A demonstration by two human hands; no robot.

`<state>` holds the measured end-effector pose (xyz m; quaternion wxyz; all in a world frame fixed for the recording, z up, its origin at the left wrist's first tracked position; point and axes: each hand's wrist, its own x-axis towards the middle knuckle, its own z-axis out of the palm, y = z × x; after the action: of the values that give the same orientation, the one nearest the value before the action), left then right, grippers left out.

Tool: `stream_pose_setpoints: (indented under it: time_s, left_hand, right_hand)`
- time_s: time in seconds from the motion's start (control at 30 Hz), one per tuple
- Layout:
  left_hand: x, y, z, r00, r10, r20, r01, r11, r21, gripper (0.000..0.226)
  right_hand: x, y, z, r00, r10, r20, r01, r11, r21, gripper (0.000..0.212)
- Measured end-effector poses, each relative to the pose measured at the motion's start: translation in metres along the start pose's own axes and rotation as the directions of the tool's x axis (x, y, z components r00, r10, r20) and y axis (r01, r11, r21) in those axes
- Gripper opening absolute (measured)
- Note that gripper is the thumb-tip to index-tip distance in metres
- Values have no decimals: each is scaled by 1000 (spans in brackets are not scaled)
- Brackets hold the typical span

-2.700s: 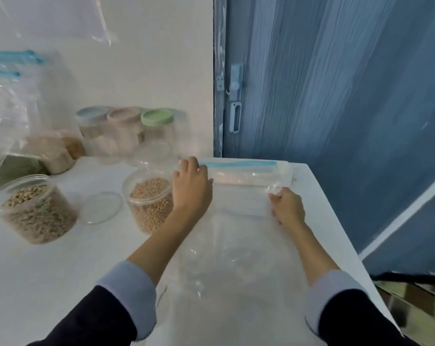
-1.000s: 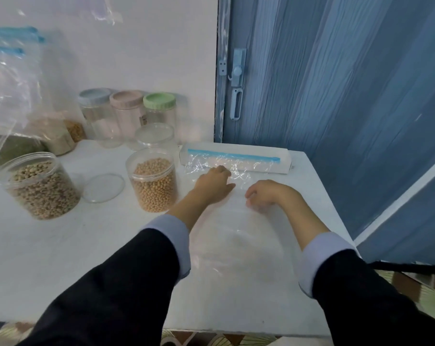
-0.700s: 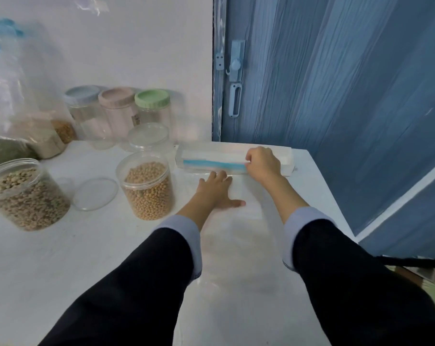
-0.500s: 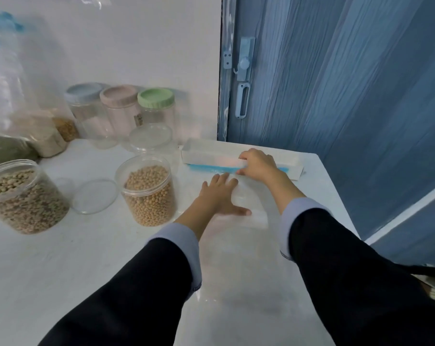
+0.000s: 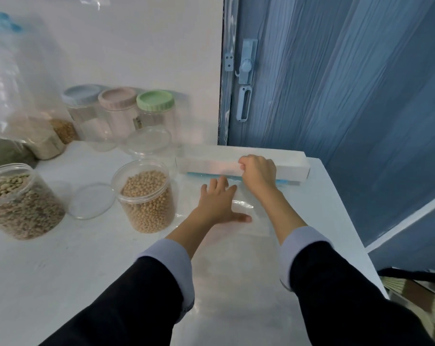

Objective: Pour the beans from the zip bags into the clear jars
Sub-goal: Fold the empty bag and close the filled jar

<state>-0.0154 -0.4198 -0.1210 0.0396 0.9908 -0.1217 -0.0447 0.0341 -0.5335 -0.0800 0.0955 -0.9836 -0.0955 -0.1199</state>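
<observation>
An empty clear zip bag (image 5: 239, 248) lies flat on the white table (image 5: 61, 270), its white top band and blue zip strip (image 5: 286, 182) at the far end. My left hand (image 5: 217, 203) rests flat on the bag with fingers spread. My right hand (image 5: 257, 173) is closed on the bag's top band at the zip strip. An open clear jar of round tan beans (image 5: 146, 196) stands left of my left hand. Another open jar of greenish beans (image 5: 19, 203) stands at the far left.
A loose clear lid (image 5: 90, 201) lies between the two open jars. A lidded clear jar (image 5: 149, 141) and three jars with blue, pink and green lids (image 5: 119, 108) stand at the back. Bags holding beans (image 5: 24, 131) lean at the far left. A blue door (image 5: 336, 96) is on the right.
My right hand has moved from the middle of the bag up to the zip strip and closed on it. My left hand stays flat on the bag.
</observation>
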Motion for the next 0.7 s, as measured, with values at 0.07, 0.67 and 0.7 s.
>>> stream_pose_setpoints:
  time_s: [0.07, 0.67, 0.7]
  left_hand:
    - [-7, 4, 0, 997, -14, -72, 18, 999, 46, 82]
    - [-19, 12, -5, 997, -81, 15, 81, 996, -27, 92]
    - [-19, 13, -4, 996, -84, 16, 85, 996, -23, 89]
  right_hand:
    - [-6, 3, 6, 999, 20, 27, -19, 999, -31, 27]
    - [-32, -8, 2, 996, 76, 46, -73, 996, -59, 36]
    - [-34, -7, 5, 995, 82, 48, -80, 995, -57, 39]
